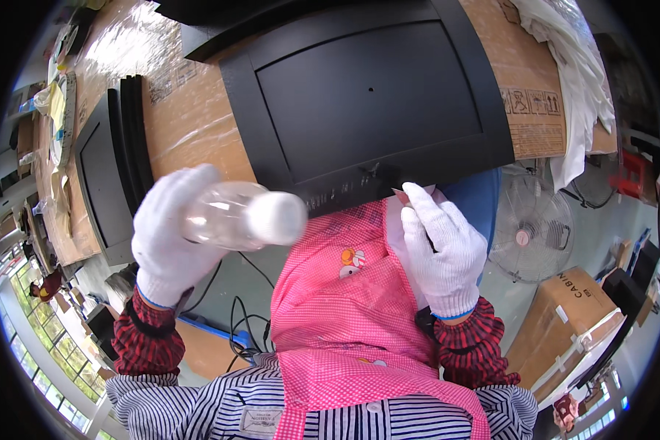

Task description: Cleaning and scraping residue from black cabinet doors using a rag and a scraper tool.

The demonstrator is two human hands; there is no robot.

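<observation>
My left hand [170,233], in a white knit glove, grips a clear plastic bottle [243,215] with a white cap pointing right, held tilted in front of my chest. In the same kind of glove, my right hand [441,246] rests with fingers together against a small pinkish-white piece [402,193] at the near edge of a large black panel [366,92]. That panel lies flat on a cardboard-covered table [190,125]. A pink checked apron [344,308] hangs below both hands.
More black panels [113,176] stand on edge at the left of the table. White cloth [575,66] lies at the far right. A floor fan [531,227] and a cardboard box [572,323] stand at the right. Cables [238,323] trail on the floor.
</observation>
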